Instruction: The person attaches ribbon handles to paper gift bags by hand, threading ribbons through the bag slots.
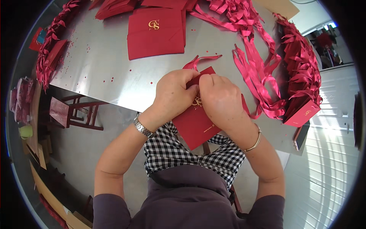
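A red paper gift bag [192, 128] with gold print is held flat and tilted over the table's near edge and my lap. My left hand [173, 93] is closed at the bag's upper edge, thumb and fingers pinching there. My right hand [223, 97] is curled in a pinch close beside it; its fingertips are turned away, so what they grip is hidden. A strip of red ribbon [207, 58] sticks out beyond the left fingers onto the table. Another bit of red ribbon [245, 106] shows beside my right wrist.
Stacked flat red bags [156, 40] lie at the far middle of the metal table [103, 89]. Loose ribbons [251, 57] trail to the right, beside a row of ribboned bags [301, 65]. A phone [301, 136] rests at the right edge. A wooden stool [74, 112] stands at left.
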The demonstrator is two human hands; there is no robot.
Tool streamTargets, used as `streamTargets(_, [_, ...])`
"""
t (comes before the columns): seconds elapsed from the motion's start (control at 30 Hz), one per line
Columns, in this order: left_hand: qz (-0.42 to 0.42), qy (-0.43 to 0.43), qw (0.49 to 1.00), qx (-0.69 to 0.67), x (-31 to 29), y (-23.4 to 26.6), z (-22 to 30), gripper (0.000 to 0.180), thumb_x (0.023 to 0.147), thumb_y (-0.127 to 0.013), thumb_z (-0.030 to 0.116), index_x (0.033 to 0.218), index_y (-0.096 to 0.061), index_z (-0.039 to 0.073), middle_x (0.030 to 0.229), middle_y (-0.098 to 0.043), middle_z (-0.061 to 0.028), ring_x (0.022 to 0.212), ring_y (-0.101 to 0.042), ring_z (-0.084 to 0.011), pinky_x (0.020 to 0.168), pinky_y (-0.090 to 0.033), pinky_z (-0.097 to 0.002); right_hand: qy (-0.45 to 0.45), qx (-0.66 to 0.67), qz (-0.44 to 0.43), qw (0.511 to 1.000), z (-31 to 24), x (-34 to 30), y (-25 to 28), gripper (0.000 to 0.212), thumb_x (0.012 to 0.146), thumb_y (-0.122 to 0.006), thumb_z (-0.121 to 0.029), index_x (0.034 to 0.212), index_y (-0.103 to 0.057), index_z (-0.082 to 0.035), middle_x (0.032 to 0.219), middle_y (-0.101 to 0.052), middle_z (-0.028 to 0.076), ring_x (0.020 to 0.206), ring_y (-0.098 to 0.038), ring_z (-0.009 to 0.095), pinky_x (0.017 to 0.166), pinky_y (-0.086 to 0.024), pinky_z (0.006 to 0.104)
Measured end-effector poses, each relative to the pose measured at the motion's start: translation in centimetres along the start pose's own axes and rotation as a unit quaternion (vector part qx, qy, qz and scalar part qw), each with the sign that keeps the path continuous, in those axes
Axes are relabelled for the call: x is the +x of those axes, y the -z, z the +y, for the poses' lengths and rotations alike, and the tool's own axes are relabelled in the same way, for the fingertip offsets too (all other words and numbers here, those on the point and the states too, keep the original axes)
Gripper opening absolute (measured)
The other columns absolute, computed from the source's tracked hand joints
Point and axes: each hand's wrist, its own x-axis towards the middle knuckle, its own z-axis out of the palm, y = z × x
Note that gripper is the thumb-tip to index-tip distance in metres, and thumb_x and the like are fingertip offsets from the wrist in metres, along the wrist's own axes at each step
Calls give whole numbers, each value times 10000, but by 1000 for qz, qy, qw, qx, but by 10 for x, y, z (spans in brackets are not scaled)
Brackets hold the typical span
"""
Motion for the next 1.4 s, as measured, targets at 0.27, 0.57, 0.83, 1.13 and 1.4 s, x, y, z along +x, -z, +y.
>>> streamTargets(0.27, [-9,12,1000,-6,-2,3,0,255,806,-666,61,1060,-675,40,922,-701,-138,841,-672,-279,743,-531,-373,-102,116,-17,988,-1,3,-15,205,747,-673,-65,894,-539,-13,765,-633,146,708,-657,327,616,-545,415])
streamTargets(0.57, [-106,65,985,-118,10,28,4,198,901,-609,63,1064,-671,-31,958,-719,-74,876,-662,-120,798,-521,-267,-132,257,17,957,6,-8,-14,224,850,-664,-101,1000,-523,-13,910,-657,200,790,-658,381,672,-538,446])
streamTargets(0.83, [-184,37,976,-114,28,29,-3,157,876,-627,63,1010,-693,15,903,-715,-95,827,-669,-152,764,-520,-283,-170,305,49,936,2,-18,-15,255,813,-723,-110,953,-526,-29,874,-663,162,767,-667,337,661,-542,411])
streamTargets(1.13, [-172,-218,958,68,36,31,0,121,807,-672,35,926,-677,56,862,-650,-73,784,-629,-265,704,-509,-341,-178,333,64,924,0,-22,-8,290,792,-750,-127,983,-548,-45,818,-663,128,731,-668,303,633,-537,383])
streamTargets(1.4, [-117,-150,937,292,25,55,-1,50,836,-613,101,879,-624,79,889,-624,-78,806,-632,-322,680,-498,-417,-235,354,-37,904,7,-19,-1,411,750,-788,-144,1101,-594,-54,825,-685,109,754,-680,262,677,-534,359])
